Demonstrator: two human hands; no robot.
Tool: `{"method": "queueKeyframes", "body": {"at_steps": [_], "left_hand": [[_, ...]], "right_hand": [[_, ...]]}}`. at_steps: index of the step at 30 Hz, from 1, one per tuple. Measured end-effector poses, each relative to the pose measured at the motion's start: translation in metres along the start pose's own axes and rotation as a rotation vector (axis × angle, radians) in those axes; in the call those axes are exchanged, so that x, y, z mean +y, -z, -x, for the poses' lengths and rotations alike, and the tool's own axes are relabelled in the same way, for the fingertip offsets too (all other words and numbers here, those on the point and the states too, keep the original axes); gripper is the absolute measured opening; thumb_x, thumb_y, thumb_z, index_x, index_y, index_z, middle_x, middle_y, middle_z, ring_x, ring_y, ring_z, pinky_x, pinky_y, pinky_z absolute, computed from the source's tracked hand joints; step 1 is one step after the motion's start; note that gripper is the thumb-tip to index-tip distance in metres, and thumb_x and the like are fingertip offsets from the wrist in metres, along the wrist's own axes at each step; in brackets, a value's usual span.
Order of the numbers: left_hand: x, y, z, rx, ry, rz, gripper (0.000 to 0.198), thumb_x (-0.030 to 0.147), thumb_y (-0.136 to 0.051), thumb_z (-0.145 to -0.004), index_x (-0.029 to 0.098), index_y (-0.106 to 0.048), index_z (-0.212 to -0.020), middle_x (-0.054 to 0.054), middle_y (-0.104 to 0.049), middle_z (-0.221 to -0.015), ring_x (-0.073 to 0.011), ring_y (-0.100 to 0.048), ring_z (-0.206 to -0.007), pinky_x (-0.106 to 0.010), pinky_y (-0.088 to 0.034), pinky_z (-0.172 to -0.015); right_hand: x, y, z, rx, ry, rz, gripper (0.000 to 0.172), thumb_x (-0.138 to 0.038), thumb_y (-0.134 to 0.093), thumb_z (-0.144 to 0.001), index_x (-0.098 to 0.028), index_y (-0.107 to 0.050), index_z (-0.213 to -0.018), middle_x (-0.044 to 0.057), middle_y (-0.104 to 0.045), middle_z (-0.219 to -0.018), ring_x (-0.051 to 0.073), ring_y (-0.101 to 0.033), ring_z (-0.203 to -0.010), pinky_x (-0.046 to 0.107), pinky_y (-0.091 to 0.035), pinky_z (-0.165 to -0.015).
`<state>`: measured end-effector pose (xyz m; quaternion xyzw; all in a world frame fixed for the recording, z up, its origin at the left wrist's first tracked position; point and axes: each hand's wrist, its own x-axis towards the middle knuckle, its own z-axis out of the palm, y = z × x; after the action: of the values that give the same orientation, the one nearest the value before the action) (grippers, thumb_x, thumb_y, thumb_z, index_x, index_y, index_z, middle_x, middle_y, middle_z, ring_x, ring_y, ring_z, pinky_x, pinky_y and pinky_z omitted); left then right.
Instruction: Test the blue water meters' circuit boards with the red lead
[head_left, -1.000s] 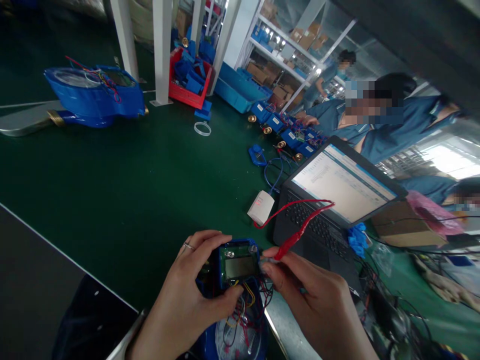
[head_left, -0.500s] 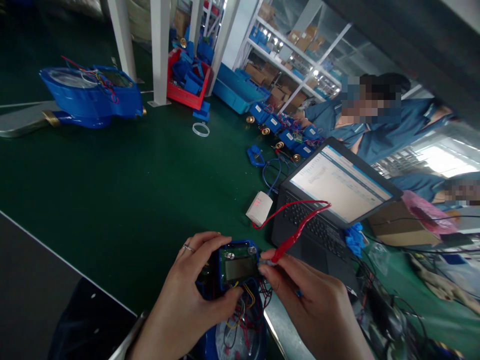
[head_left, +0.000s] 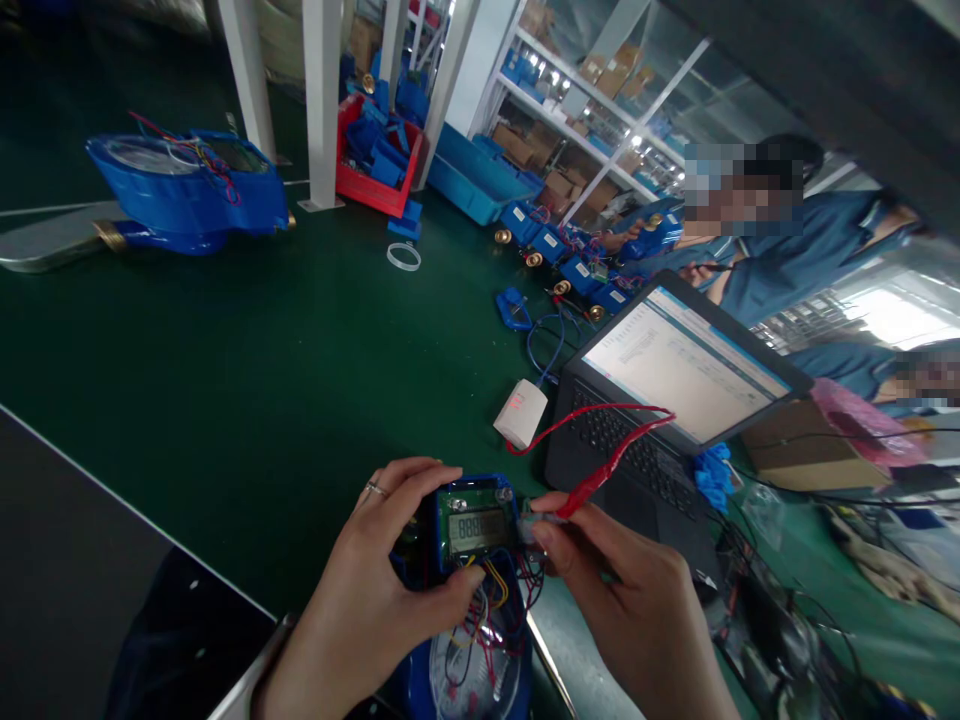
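My left hand (head_left: 390, 590) grips the display housing of a blue meter (head_left: 421, 685), fingers over its top left and thumb near its lower edge. Digits show on the meter's small screen (head_left: 477, 528). Colored wires bunch below the screen, above a round clear dial. Between the thumb and fingers of my right hand (head_left: 622, 590) is a small grey connector (head_left: 538, 522), close to the housing's right side; whether they touch is unclear. A red cable (head_left: 607, 468) runs from the connector to a white box (head_left: 520, 412).
An open laptop (head_left: 686, 365) stands right of the white box. Another blue meter (head_left: 180, 190) lies far left. A red bin (head_left: 375, 190), blue tray (head_left: 480, 185) and a row of blue meters (head_left: 550, 243) sit further back. Across the table, a person (head_left: 795, 250) holds a meter.
The meter's screen was blank and now shows digits. My right hand and the connector have shifted slightly right. A blue meter has come into view in the other person's hand.
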<state>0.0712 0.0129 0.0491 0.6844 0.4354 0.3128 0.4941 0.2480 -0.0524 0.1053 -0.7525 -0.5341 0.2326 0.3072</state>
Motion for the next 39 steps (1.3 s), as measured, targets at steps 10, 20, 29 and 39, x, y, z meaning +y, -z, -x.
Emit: {"method": "queueKeyframes", "body": {"at_steps": [10,20,29,39], "left_hand": [[0.0001,0.0007,0.0002,-0.003,0.004,0.000,0.053,0.025,-0.065,-0.069,0.044,-0.052,-0.116,0.003,-0.054,-0.118,-0.0223,-0.055,-0.108,-0.047,-0.048,-0.091],[0.0006,-0.0012,-0.0017,0.007,-0.009,0.013,0.052,0.024,-0.065,-0.069,0.039,-0.053,-0.117,0.000,-0.054,-0.118,-0.0230,-0.055,-0.107,-0.047,-0.049,-0.090],[0.0007,-0.0006,-0.0001,-0.002,0.009,0.022,0.052,0.024,-0.065,-0.069,0.042,-0.052,-0.117,0.002,-0.053,-0.119,-0.0220,-0.055,-0.108,-0.048,-0.048,-0.092],[0.0008,0.0009,0.0000,-0.009,0.016,0.012,0.052,0.026,-0.066,-0.070,0.042,-0.052,-0.117,0.001,-0.053,-0.120,-0.0228,-0.055,-0.109,-0.048,-0.048,-0.093]], "right_hand": [[0.0024,-0.0040,0.0087,0.085,0.008,-0.051,0.014,-0.027,-0.054,-0.089,-0.024,-0.067,-0.092,-0.006,-0.070,-0.070,0.007,-0.065,-0.056,0.013,-0.051,-0.055],[0.0078,-0.0033,0.0079,0.061,0.005,-0.027,0.017,-0.030,-0.053,-0.089,-0.020,-0.067,-0.093,-0.002,-0.071,-0.070,0.011,-0.065,-0.054,0.019,-0.050,-0.049],[0.0047,-0.0039,0.0069,0.058,-0.014,-0.034,0.018,-0.029,-0.054,-0.088,-0.020,-0.069,-0.091,-0.002,-0.070,-0.071,0.010,-0.064,-0.053,0.019,-0.051,-0.052],[0.0026,-0.0018,0.0035,0.003,-0.064,-0.015,0.020,-0.032,-0.053,-0.089,-0.019,-0.068,-0.093,-0.002,-0.069,-0.067,0.010,-0.063,-0.052,0.019,-0.049,-0.049]]}}
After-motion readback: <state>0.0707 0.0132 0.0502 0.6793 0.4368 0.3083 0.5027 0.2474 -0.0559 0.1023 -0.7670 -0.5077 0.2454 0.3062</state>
